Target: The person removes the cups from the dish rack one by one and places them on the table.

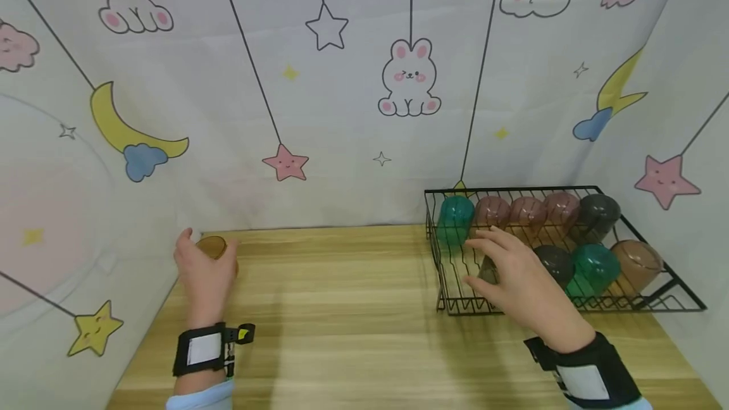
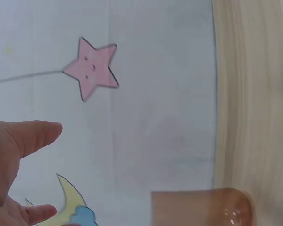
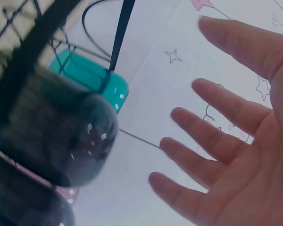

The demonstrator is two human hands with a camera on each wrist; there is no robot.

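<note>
An amber-brown clear cup (image 1: 212, 245) stands upright on the table at the back left. In the left wrist view this cup (image 2: 203, 207) is apart from my left hand (image 2: 12, 165), whose thumb and fingers are spread. From the head view, the left hand (image 1: 206, 274) is in front of the cup and covers most of it. My right hand (image 1: 512, 277) hovers over the near left part of a black wire rack (image 1: 467, 306), beside a grey cup (image 1: 488, 269) it partly hides. Nothing lies in the right hand (image 3: 240, 146), its fingers spread.
Upside-down cups fill much of the rack: a teal one (image 1: 455, 217), several purplish ones (image 1: 527, 212) and a dark grey one (image 1: 599, 212) behind; another dark one (image 1: 555, 264), a teal one (image 1: 595, 267) and a brown one (image 1: 638, 264) in front. A patterned cloth wall (image 1: 353, 106) borders the wooden table (image 1: 342, 309).
</note>
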